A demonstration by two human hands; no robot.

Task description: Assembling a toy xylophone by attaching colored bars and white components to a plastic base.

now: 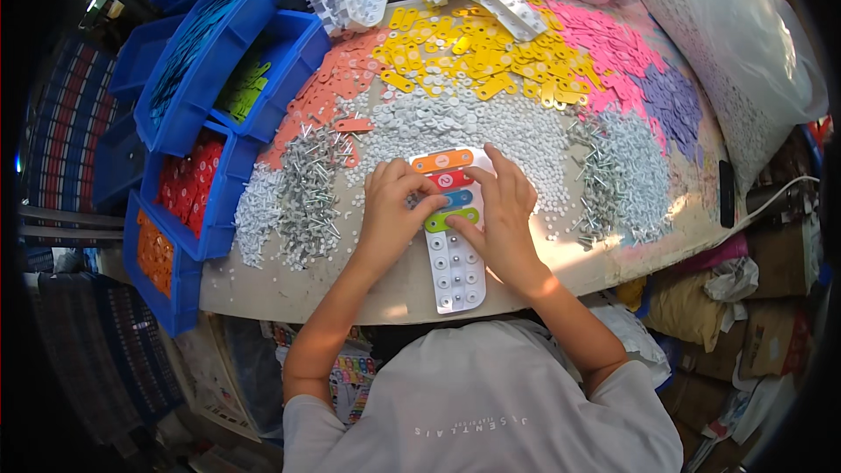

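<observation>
A white plastic board (455,267) with rows of holes lies on the table in front of me. Across its upper part sit an orange bar (442,160), a red bar (448,180), a blue bar (457,199) and a green bar (445,222). My left hand (392,208) rests on the board's left edge, fingers curled against the red and green bars. My right hand (505,210) lies flat over the board's right side, fingertips on the bars. Whether either hand pinches a small piece is hidden.
Heaps of small parts cover the table: metal screws (307,188), white washers (464,123), yellow bars (464,57), salmon bars (337,79), pink bars (604,44), purple pieces (670,101). Blue bins (206,61) line the left edge. A white bag (745,44) stands at right.
</observation>
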